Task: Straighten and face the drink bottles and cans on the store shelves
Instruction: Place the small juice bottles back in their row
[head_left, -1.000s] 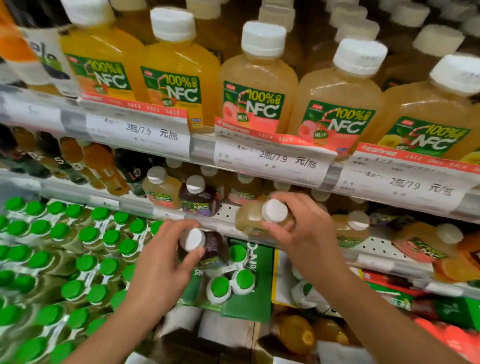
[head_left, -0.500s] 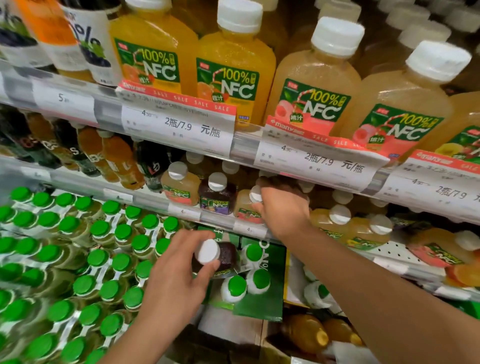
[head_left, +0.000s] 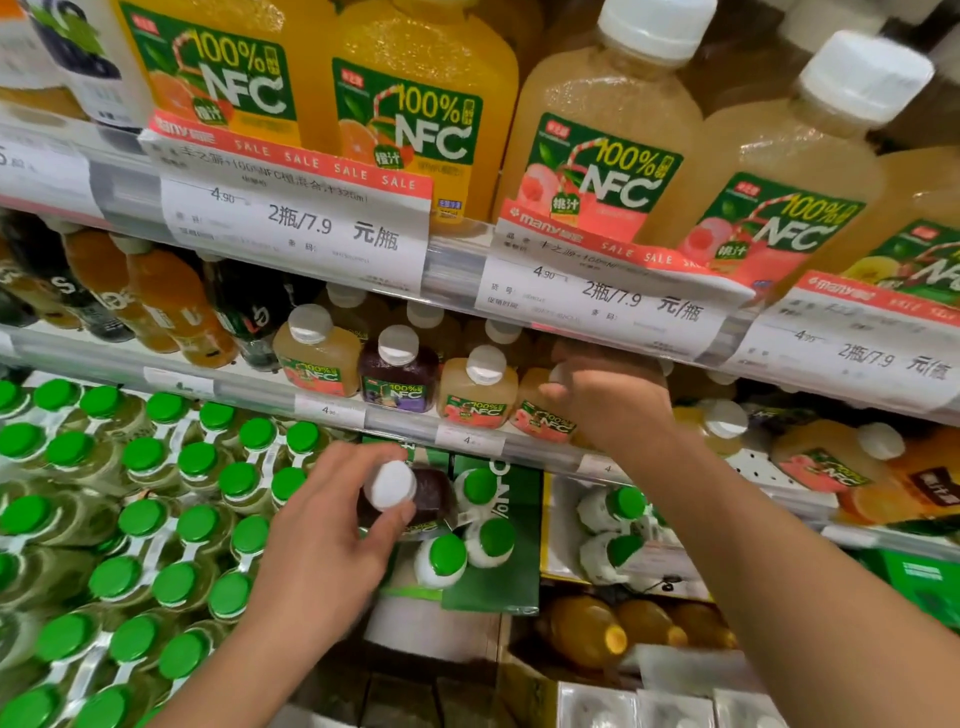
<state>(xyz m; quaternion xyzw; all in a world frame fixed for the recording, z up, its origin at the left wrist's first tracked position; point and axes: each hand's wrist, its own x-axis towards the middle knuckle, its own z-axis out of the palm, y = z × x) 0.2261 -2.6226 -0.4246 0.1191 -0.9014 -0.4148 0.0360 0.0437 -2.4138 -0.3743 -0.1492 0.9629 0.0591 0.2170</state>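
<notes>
Our left hand curls its fingers round a small dark purple juice bottle with a white cap, below the middle shelf rail; our right hand grips a pale peach juice bottle on that shelf

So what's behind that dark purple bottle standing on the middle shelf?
Behind the dark purple bottle, white caps of further bottles show in shadow. Their bodies and labels are hidden by the front row.

low gap under price rail (tight), white-capped bottles blocking
</notes>
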